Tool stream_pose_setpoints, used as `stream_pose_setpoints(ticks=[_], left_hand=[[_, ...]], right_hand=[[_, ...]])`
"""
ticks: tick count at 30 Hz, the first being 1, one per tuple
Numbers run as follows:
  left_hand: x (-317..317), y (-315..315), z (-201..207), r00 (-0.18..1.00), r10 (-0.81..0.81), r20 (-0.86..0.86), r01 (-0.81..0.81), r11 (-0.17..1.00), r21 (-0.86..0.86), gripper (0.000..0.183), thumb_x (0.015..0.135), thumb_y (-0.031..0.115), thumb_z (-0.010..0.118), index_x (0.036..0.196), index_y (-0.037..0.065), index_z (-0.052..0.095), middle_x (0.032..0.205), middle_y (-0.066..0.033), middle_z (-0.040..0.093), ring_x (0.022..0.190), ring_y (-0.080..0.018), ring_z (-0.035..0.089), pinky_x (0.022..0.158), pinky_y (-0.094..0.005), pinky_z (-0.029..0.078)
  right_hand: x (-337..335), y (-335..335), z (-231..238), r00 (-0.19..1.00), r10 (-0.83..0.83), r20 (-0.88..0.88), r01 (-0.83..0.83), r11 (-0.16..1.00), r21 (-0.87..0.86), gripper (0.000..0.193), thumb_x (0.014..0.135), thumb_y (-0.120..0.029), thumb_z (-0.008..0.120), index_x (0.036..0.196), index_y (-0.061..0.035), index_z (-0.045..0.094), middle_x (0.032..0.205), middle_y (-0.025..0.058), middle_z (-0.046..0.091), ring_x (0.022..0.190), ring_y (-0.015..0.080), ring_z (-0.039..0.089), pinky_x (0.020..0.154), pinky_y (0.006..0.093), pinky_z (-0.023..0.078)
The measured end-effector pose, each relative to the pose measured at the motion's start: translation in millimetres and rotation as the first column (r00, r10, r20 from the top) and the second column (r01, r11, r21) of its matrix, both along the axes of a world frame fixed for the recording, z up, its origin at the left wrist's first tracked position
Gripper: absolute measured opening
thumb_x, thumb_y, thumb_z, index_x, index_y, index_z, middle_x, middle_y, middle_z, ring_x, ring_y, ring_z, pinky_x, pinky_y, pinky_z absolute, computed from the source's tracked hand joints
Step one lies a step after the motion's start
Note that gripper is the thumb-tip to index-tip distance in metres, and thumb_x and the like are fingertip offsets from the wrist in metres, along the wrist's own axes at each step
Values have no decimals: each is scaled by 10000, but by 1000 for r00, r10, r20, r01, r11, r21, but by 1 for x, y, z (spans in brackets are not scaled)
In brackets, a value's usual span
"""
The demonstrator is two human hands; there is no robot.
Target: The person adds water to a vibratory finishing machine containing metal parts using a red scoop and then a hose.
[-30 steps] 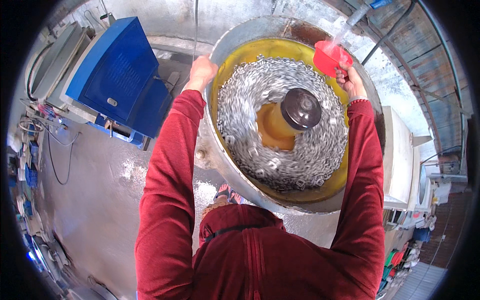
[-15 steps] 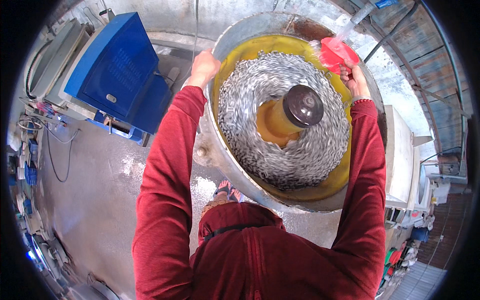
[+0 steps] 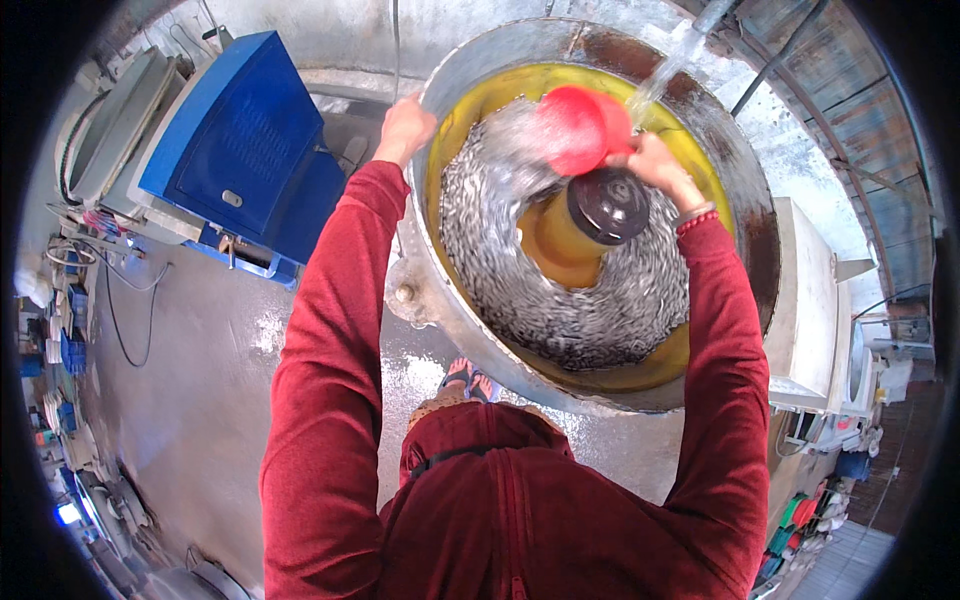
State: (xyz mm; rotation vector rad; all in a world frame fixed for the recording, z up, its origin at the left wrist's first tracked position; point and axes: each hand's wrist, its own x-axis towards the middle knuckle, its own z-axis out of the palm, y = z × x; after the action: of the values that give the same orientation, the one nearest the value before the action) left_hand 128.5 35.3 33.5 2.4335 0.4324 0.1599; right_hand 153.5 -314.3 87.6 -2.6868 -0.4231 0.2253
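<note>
My left hand (image 3: 406, 128) is closed over the left rim of a large round metal tub (image 3: 408, 215). In the tub, which has a yellow lining (image 3: 708, 155), lies a ring of many small silvery metal pieces (image 3: 480, 250), blurred by motion. A yellowish post with a dark domed cap (image 3: 612, 207) rises from the middle. My right hand (image 3: 652, 165) grips a red plastic scoop (image 3: 570, 130), smeared by motion, above the far part of the tub. Water (image 3: 510, 140) spills from the scoop onto the pieces.
A water stream (image 3: 668, 75) falls from a pipe (image 3: 712, 18) into the far right of the tub. A blue machine cabinet (image 3: 235, 140) stands to the left. Wet concrete floor (image 3: 200, 370) lies below it. Pale metal housing (image 3: 805, 300) adjoins the tub's right side.
My right hand has brought the scoop left, from under the water stream to over the metal pieces, and tipped it. Water now pours out. My left hand stays on the rim.
</note>
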Motion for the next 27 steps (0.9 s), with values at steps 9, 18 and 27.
stream_pose_setpoints(ticks=[9,18,27], left_hand=[[-1,2,-2,1000,29,1,-29,1000,10,492,719,104,480,1210,74,491,1102,-208,562,1061,-328,525,892,-384,422],[-5,-1,5,999,44,-24,-44,998,-35,450,722,97,495,1170,59,512,1081,-219,567,1048,-335,530,884,-392,429],[-7,-2,2,999,-9,43,10,999,-41,485,698,79,491,1179,15,497,1071,-237,564,1049,-338,528,893,-387,425]], right_hand=[[-49,-42,38,960,206,-187,-221,973,-63,361,684,-298,669,920,-25,655,819,163,647,740,227,612,714,345,451],[55,-93,16,778,-392,-491,628,473,617,193,790,-209,624,754,-68,496,555,3,434,418,61,362,328,193,220],[92,-84,-52,639,-34,-769,768,-23,640,121,828,-153,550,816,-82,452,597,31,443,422,72,351,335,192,232]])
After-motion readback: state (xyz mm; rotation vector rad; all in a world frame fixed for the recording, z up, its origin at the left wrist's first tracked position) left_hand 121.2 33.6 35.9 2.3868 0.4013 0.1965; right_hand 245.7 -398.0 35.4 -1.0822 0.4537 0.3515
